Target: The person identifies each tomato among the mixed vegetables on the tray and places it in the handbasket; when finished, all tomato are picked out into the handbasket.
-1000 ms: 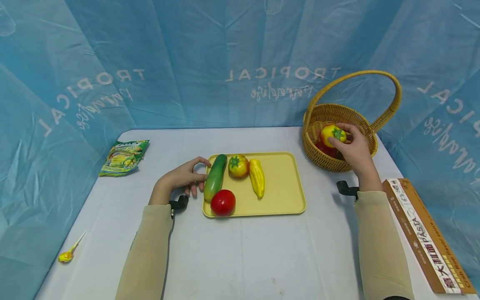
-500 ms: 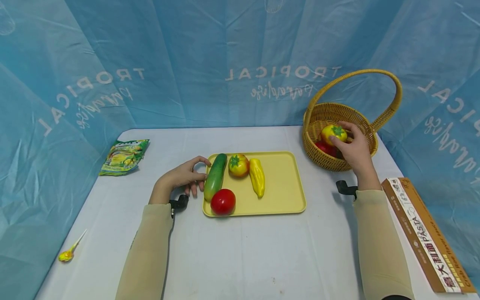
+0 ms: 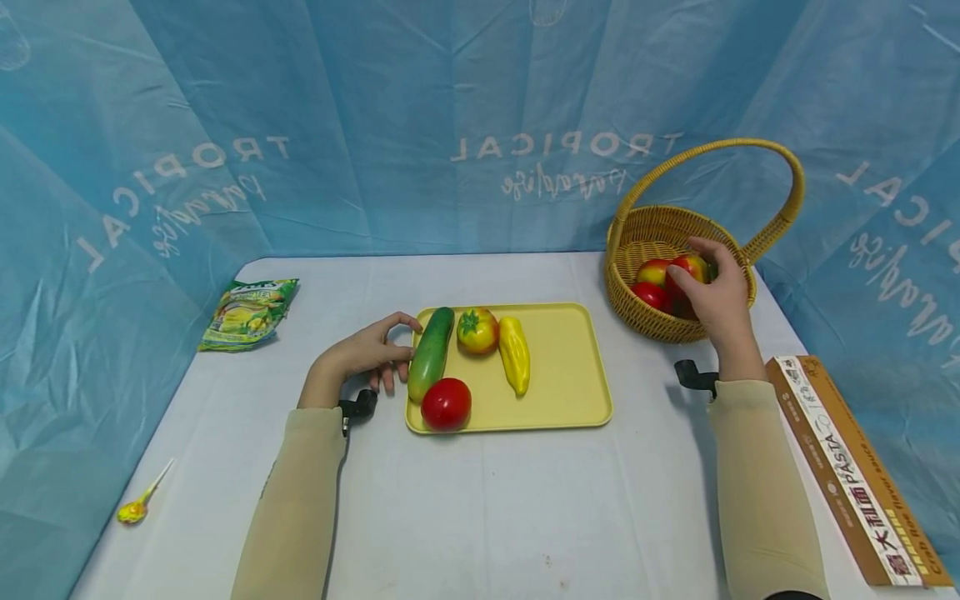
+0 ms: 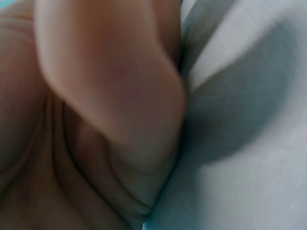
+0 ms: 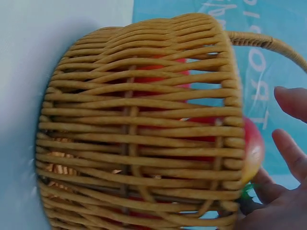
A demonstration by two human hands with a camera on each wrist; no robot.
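Observation:
In the head view, my left hand (image 3: 367,350) rests at the left edge of the yellow tray (image 3: 570,367), fingers loosely bent beside a green cucumber (image 3: 431,357). Its folded fingers (image 4: 115,76) fill much of the left wrist view. My right hand (image 3: 716,292) is inside the wicker basket (image 3: 637,312), over a red-yellow tomato (image 3: 688,268). In the right wrist view, thumb and forefinger of the right hand (image 5: 283,177) stand apart above the tomato (image 5: 253,151), while a lower finger is close to its green top; contact is unclear.
The tray also holds a red tomato (image 3: 446,405), a red-yellow tomato (image 3: 477,332) and a yellow pepper (image 3: 514,357). A green packet (image 3: 251,315) and lollipop (image 3: 133,511) lie left, a long pasta box (image 3: 855,471) right. The basket's tall handle (image 3: 795,187) arches up.
My right hand has shifted slightly right in the basket. The yellow top it was holding is out of view; two red-yellow sides now show there. My left hand has not moved.

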